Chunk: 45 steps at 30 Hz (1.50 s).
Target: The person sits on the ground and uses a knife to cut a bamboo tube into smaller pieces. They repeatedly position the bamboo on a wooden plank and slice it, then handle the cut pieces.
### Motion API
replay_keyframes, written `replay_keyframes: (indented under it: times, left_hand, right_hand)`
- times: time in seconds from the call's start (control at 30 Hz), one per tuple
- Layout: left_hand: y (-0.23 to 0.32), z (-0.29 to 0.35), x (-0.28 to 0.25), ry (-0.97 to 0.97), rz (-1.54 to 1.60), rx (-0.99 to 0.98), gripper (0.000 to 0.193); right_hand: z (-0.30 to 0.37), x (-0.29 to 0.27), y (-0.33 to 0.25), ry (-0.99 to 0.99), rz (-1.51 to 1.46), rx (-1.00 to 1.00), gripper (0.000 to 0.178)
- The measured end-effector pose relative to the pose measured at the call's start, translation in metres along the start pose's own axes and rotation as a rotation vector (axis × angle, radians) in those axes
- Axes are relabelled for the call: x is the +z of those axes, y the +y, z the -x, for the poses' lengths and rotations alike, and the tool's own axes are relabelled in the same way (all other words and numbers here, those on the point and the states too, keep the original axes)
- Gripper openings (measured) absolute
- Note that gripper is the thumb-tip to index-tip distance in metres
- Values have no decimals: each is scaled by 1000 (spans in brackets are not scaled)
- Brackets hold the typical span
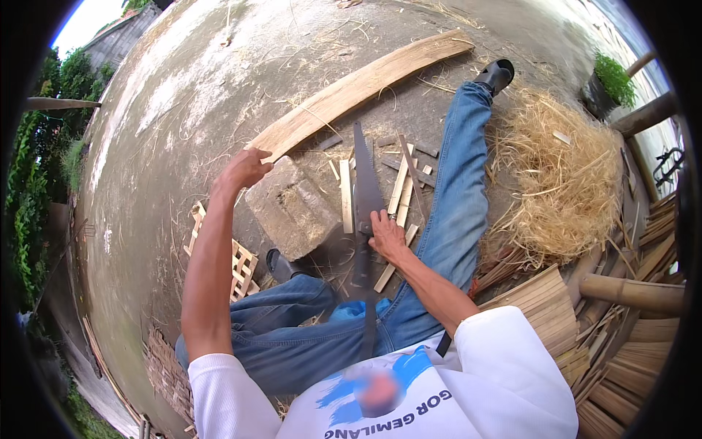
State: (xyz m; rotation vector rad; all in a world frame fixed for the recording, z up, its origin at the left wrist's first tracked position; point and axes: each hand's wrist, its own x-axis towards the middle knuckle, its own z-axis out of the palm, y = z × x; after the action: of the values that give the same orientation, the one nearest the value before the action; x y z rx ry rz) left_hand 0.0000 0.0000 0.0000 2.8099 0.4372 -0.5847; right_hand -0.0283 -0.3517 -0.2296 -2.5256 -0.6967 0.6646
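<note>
My left hand point(247, 170) is at the near end of a long, pale wooden plank point(365, 80), its fingertips at the plank's end and its visible fingers apart. The plank stretches away to the upper right. Closed around the handle end of a handsaw, my right hand point(387, 234) is above my lap. The dark saw blade point(367, 175) points away from me. Below the plank's near end, between my legs, sits a rough stone block point(294, 212). Part of the saw's handle is hidden by my right fingers.
Several cut strips point(346, 196) lie around the blade. A slatted wooden lattice point(243, 269) is left of the block. At right are a heap of shavings point(559, 175), a potted plant point(610, 84), split bamboo pieces point(537, 304) and a bamboo pole point(632, 290).
</note>
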Motion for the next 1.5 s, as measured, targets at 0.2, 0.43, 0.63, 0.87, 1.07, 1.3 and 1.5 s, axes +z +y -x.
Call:
replay_keyframes:
  times: [0.2, 0.43, 0.63, 0.87, 1.07, 1.3, 1.5]
  left_hand:
    - [52, 10, 186, 116, 358, 7, 32]
    - [93, 32, 246, -425, 436, 58, 33]
    - [103, 29, 162, -340, 313, 184, 43]
    - [104, 43, -8, -117, 175, 73, 50]
    - [96, 101, -130, 206, 21, 101, 53]
    - [-28, 220, -117, 423, 235, -89, 48]
    - [-205, 319, 73, 685, 998, -495, 32]
  right_hand:
    - [-2, -19, 30, 268, 194, 175, 30]
    - [8, -22, 33, 11, 171, 76, 47]
    - [4, -5, 37, 192, -135, -59, 32]
    - [26, 0, 22, -371, -60, -415, 46]
    - [13, 50, 52, -718, 86, -611, 84]
    - [11, 46, 29, -573, 16, -548, 71]
    - [27, 9, 0, -702, -94, -268, 58]
